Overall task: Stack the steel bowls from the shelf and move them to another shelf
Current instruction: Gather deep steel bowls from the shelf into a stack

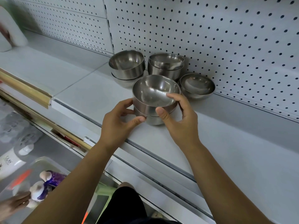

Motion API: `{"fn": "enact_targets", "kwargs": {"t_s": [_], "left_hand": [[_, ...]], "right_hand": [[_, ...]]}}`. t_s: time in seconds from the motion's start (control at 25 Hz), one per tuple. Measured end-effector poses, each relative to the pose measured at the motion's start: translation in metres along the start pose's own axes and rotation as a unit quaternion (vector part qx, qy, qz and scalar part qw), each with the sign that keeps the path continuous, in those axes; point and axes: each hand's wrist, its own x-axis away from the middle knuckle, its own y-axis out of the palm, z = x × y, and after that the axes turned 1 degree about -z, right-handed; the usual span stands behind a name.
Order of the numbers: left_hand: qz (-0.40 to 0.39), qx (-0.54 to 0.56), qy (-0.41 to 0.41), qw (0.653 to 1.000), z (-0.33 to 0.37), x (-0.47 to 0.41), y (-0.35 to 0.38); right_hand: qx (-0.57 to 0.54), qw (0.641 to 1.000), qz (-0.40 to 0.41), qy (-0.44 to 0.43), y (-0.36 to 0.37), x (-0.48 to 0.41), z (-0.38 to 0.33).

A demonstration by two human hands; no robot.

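A stack of steel bowls [155, 94] stands on the white shelf [90, 94], near its front. My left hand [119, 122] grips the stack's lower left side. My right hand [179, 117] holds its right side, fingers over the top bowl's rim and thumb on the front. Behind it sit a second stack of bowls [127, 65] at the left and a third stack [166, 65] against the pegboard. A single steel bowl [197, 85] rests to the right of them.
A white pegboard back wall [226, 38] rises behind the bowls. Lower shelves at the left hold a clear bin [40, 165] with toiletries and a white Olay tube [9, 160]. Another person's hand [14, 202] shows at the bottom left.
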Motion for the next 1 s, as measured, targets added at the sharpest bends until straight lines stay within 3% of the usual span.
{"fn": "enact_targets", "kwargs": {"t_s": [0.36, 0.48, 0.6, 0.72, 0.84, 1.0], "left_hand": [[-0.014, 0.032, -0.001, 0.999, -0.001, -0.003, -0.001], [-0.013, 0.062, -0.021, 0.998, 0.002, -0.004, -0.004], [0.036, 0.118, -0.05, 0.991, 0.011, -0.005, -0.005], [0.146, 0.181, -0.1, 0.967, 0.015, -0.02, -0.01], [0.207, 0.139, -0.097, 0.964, 0.013, -0.05, -0.025], [0.143, 0.049, -0.095, 0.984, 0.011, -0.095, -0.036]], "right_hand": [[0.005, 0.999, -0.051, 0.003, -0.004, 0.001, 0.001], [-0.059, 0.995, -0.073, 0.039, 0.001, 0.002, 0.004], [-0.088, 0.99, -0.081, 0.079, 0.004, 0.003, 0.004], [-0.08, 0.984, -0.102, 0.121, 0.002, 0.0, 0.002], [-0.061, 0.985, -0.108, 0.124, 0.001, -0.003, 0.004], [-0.066, 0.985, -0.099, 0.127, 0.001, -0.004, 0.002]]}}
